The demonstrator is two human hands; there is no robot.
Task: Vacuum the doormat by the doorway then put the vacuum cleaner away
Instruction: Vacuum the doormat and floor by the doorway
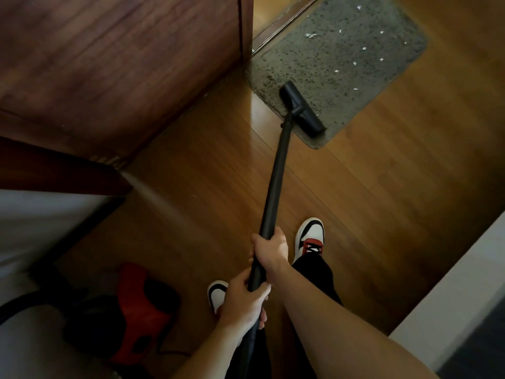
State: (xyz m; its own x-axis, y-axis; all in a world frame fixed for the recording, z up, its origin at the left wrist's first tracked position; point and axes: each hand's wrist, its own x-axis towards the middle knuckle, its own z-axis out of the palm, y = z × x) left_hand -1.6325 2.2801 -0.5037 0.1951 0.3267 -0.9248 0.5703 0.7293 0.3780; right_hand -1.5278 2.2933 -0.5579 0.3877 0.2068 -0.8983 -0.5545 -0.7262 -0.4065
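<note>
Doormat [347, 58]: grey, speckled, flat on the wood floor [396, 192] at the far right of the view, beside the foot of a dark wooden door panel [114, 67]. Small white scraps [310, 35] are scattered over its far half.

Vacuum floor head [302, 109]: black, resting on the near left part of the mat, close to its near edge. Its long axis runs upper left to lower right in the view, crosswise to the wand.

Wand [276, 181]: black tube. Its long axis runs from the hands away from the person, leaning slightly right, down to the head.

Grip: the right hand [270, 248] is further along the wand, fingers wrapped fully round it with the thumb side toward the head. The left hand [241, 302] is nearer the body, fingers curled round the tube's near end, where the black hose [250, 348] drops away below it. Both holds are closed tight on the tube, the hands just apart.

Vacuum body [136, 305]: red and black, on the floor at near left, blurred.

Shoes: white, black and red. The right shoe [310, 236] is forward and the left shoe [217, 294] is partly behind the left hand. The tongue mark on the right shoe is too small to read.
</note>
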